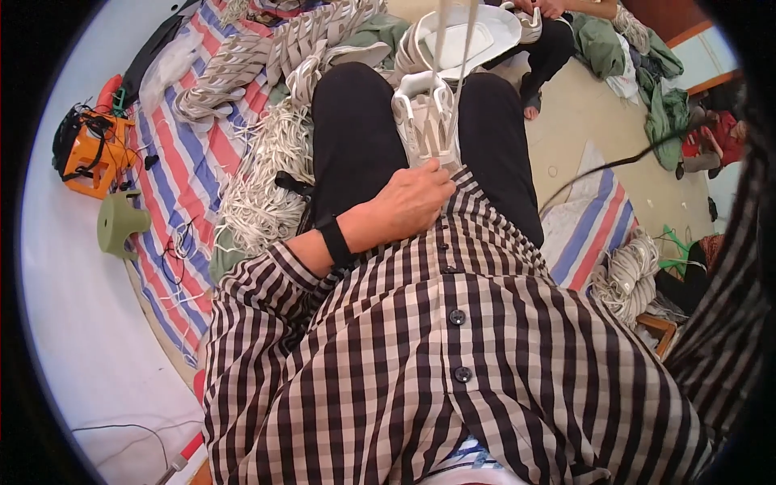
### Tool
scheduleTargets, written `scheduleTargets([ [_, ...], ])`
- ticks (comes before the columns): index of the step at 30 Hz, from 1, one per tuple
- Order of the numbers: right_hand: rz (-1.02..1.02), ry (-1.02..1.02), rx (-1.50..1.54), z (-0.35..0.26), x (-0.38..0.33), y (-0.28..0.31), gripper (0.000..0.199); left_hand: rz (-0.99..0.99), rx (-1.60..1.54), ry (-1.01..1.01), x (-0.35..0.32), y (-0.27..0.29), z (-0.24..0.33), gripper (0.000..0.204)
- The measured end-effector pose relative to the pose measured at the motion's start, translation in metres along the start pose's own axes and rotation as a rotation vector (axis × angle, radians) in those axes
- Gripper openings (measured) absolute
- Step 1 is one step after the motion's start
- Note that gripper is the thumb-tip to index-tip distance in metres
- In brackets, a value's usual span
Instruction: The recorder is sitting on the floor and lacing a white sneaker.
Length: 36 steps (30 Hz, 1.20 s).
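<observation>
A white and beige shoe upper [426, 125] lies between my knees with its collar pointing away from me. My left hand [411, 198] is closed at its near end, thumb and fingers pinching the upper close to my shirt. Two strands of pale shoelace [439, 48] run taut from the upper, up past the top edge of the picture. My right hand is out of view; only the checked right sleeve [727, 242] shows at the right rim. Whether that hand holds the laces is hidden.
Left of my leg lies a heap of white laces [271, 174] on a striped sheet [174, 186]. Nested shoe uppers [226, 73] are stacked beyond it. A white oval plastic piece [505, 28] sits ahead, near another person's hands [550, 6]. A green stool [120, 225] stands far left.
</observation>
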State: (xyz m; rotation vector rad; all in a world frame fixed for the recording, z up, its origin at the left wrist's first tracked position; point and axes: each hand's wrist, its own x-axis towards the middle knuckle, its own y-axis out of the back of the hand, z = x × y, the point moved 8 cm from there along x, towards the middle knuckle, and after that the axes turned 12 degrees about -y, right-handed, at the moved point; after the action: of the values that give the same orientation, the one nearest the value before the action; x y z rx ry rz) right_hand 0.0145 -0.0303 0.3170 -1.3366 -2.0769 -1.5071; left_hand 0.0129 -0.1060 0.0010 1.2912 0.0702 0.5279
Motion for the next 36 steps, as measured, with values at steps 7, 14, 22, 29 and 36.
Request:
scheduleTargets([
  [7,-0.008,-0.157,-0.256,0.037,-0.038,-0.061,0.027,0.024,-0.031,0.005,-0.004,0.007,0.0,0.033],
  [14,0.01,-0.307,-0.519,0.079,-0.089,-0.1,0.026,0.139,-0.208,0.046,-0.011,0.021,-0.007,0.035],
  [22,0.052,-0.49,-0.797,0.13,-0.151,-0.141,0.026,0.582,-0.752,0.46,-0.057,0.055,-0.088,0.019],
  [29,0.077,-0.553,-0.922,0.123,-0.122,-0.113,0.025,0.54,-0.79,0.473,-0.029,0.078,-0.114,0.02],
  [36,0.144,-0.481,-0.871,0.081,-0.043,0.01,0.019,0.179,-0.889,0.236,0.039,0.063,-0.081,0.027],
])
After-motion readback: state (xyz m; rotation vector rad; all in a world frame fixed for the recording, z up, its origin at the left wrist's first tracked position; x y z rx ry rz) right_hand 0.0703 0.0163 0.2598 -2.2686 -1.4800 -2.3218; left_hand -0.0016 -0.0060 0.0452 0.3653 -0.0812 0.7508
